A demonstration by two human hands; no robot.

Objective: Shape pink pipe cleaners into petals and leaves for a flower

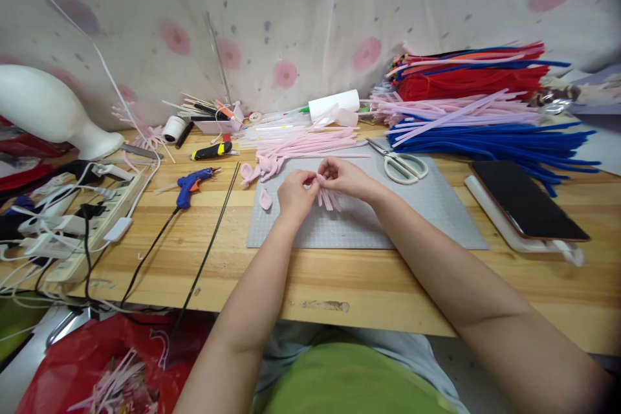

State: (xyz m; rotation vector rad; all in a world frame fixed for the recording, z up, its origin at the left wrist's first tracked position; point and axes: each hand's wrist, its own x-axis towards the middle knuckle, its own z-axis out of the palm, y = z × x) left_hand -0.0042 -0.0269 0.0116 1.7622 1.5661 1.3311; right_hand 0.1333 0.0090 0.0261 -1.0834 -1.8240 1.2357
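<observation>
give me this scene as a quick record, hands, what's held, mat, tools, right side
left hand: fingertips pinching the pink fuzzy piece; hand's middle here
right hand: pinching the same piece
held piece: several strips hanging down
mat: gray, on a wooden table
tools: scissors on mat; blue glue gun left of it
right side: dark-screened phone

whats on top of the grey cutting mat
Scissors, a small pink loop, and pink strips at the far edge. Left hand and right hand hold a pink piece over the mat; anything beneath them is hidden.
</observation>
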